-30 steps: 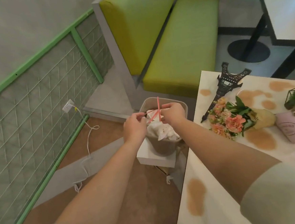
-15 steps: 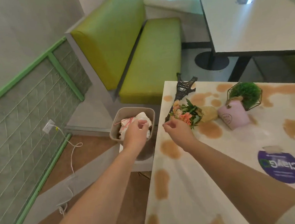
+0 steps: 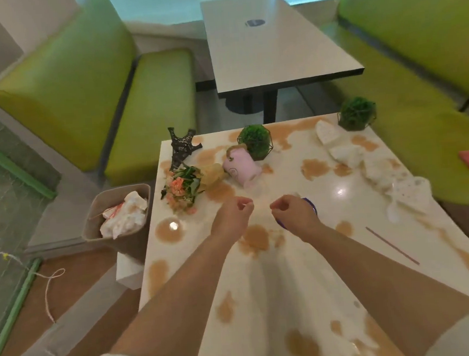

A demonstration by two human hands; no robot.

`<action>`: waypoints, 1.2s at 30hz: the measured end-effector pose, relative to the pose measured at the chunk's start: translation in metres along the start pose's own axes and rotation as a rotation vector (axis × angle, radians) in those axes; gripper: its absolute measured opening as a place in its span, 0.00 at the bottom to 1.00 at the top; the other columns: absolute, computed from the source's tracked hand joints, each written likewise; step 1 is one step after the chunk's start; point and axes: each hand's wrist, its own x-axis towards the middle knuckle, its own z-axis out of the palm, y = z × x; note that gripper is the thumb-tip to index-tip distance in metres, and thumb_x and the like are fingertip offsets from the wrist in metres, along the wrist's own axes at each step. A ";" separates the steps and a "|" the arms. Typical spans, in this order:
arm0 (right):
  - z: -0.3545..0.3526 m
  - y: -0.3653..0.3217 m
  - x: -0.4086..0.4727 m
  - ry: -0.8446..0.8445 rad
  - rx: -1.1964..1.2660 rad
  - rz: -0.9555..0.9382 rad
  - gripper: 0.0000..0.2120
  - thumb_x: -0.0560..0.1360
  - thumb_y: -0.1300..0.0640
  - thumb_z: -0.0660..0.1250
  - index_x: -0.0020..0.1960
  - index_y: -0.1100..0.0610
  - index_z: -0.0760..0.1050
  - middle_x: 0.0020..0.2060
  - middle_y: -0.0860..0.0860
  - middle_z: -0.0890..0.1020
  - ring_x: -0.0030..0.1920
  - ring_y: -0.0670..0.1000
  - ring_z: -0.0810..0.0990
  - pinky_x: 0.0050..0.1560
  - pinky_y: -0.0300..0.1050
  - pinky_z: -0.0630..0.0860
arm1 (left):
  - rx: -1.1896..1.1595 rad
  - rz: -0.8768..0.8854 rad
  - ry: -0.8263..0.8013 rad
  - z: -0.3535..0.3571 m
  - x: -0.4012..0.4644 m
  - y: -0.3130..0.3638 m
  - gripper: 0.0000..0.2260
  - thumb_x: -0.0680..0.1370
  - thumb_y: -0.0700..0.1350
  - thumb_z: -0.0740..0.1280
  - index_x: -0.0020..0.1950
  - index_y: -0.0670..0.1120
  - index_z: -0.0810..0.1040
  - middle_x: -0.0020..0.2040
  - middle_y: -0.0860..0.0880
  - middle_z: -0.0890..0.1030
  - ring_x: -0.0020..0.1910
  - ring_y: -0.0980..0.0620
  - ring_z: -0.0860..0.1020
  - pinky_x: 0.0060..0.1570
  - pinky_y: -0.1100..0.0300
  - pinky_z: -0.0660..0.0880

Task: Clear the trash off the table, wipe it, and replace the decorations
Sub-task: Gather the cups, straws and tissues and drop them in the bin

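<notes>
Both hands hover over the middle of the bench (image 3: 305,270), nothing in either. Left hand (image 3: 232,220): fingers loosely curled, thumb and forefinger near each other, holding nothing. Right hand (image 3: 293,214): same loose curl, holding nothing, above a round purple sticker (image 3: 311,204) that it mostly covers.

Bench top: glossy white, square-cornered, blotched all over with tan liquid stains. Crumpled white paper towels (image 3: 367,164) run along the far-right side, soaked and stained in places. Thin purple straw (image 3: 391,245) lies flat near the right edge.

Decorations sit in the far-left part: black metal Eiffel tower model (image 3: 181,147) lying tipped over, bouquet (image 3: 185,186) of orange-pink flowers with a yellowish wrap lying on its side, pink cylindrical pot (image 3: 242,167) tipped over, green ball plant (image 3: 255,141) in a black wire geometric frame just behind the pot. A second green ball plant (image 3: 357,113) stands at the far-right corner.

Trash bin (image 3: 96,216): tan, square-mouthed, on the floor just beside the bench's left edge, filled with crumpled stained white paper and a pink straw piece.

Green padded booth seats flank both sides; another bare table (image 3: 273,48) stands beyond.
</notes>
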 end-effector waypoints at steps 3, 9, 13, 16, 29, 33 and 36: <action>-0.034 0.036 -0.009 0.044 -0.079 0.038 0.03 0.76 0.56 0.66 0.46 0.49 0.76 0.47 0.51 0.81 0.46 0.54 0.80 0.44 0.47 0.78 | 0.022 0.028 -0.033 0.040 -0.005 0.025 0.12 0.81 0.52 0.63 0.60 0.49 0.79 0.56 0.51 0.81 0.54 0.50 0.78 0.54 0.55 0.76; -0.094 0.112 -0.031 0.080 -0.121 0.191 0.07 0.75 0.48 0.68 0.46 0.51 0.78 0.40 0.47 0.80 0.33 0.52 0.80 0.24 0.40 0.71 | 0.007 0.067 -0.113 0.110 -0.018 0.059 0.10 0.82 0.49 0.61 0.58 0.48 0.79 0.52 0.50 0.80 0.51 0.49 0.77 0.52 0.57 0.73; -0.130 0.161 -0.037 0.088 -0.200 0.299 0.11 0.77 0.46 0.66 0.45 0.53 0.79 0.35 0.49 0.79 0.29 0.54 0.79 0.25 0.42 0.72 | -0.048 0.037 -0.173 0.160 -0.026 0.071 0.09 0.81 0.48 0.63 0.57 0.49 0.80 0.51 0.52 0.80 0.50 0.53 0.77 0.50 0.61 0.70; -0.144 0.192 -0.036 0.094 -0.334 0.311 0.10 0.80 0.52 0.61 0.52 0.52 0.81 0.41 0.49 0.82 0.29 0.51 0.77 0.26 0.40 0.70 | -0.018 0.027 -0.205 0.190 -0.032 0.073 0.11 0.81 0.49 0.63 0.60 0.48 0.79 0.53 0.52 0.81 0.51 0.54 0.77 0.51 0.60 0.72; -0.158 0.238 -0.041 0.032 -0.439 0.396 0.09 0.72 0.53 0.66 0.33 0.54 0.77 0.29 0.47 0.80 0.28 0.50 0.77 0.30 0.38 0.68 | 0.050 -0.071 -0.297 0.246 -0.048 0.077 0.08 0.79 0.50 0.62 0.56 0.54 0.78 0.50 0.53 0.79 0.50 0.50 0.80 0.52 0.54 0.78; -0.155 0.242 -0.036 0.019 -0.457 0.364 0.10 0.67 0.53 0.67 0.29 0.54 0.73 0.26 0.48 0.76 0.27 0.51 0.75 0.27 0.37 0.65 | 0.089 -0.086 -0.290 0.253 -0.050 0.082 0.09 0.80 0.51 0.62 0.57 0.54 0.78 0.52 0.54 0.80 0.51 0.51 0.80 0.55 0.55 0.76; -0.156 0.238 -0.031 -0.029 -0.554 0.317 0.08 0.69 0.51 0.67 0.38 0.55 0.78 0.36 0.50 0.80 0.38 0.52 0.79 0.32 0.40 0.71 | 0.164 -0.100 -0.267 0.257 -0.049 0.087 0.11 0.81 0.53 0.60 0.57 0.52 0.78 0.51 0.54 0.80 0.52 0.51 0.79 0.54 0.57 0.75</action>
